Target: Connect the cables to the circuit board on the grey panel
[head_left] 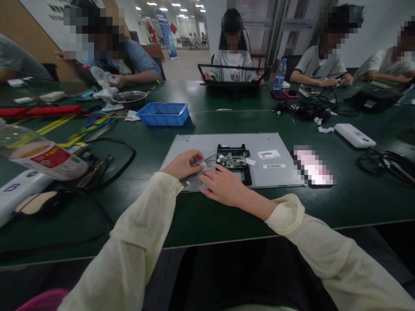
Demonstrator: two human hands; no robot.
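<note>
A flat grey metal panel (227, 139) lies on the green table in front of me. On it sits a green circuit board (231, 160) in a black bracket (238, 149). Thin grey cables (211, 159) run from the board's left side towards my fingers. My left hand (184, 164) is over the panel's left part, its thumb and fingertips pinched at a small pale, translucent piece I cannot identify. My right hand (223, 185) rests low over the panel, left of the bracket, its fingertips meeting the same spot. What lies under those fingertips is hidden.
Right of the panel lies a phone (314, 167); beyond it are a white device (355, 135) and black cables. A blue bin (164, 114) stands behind. At left are a drink bottle (45, 153) and a white handheld tool (22, 192). Several people sit across the table, one holding a black frame (233, 67).
</note>
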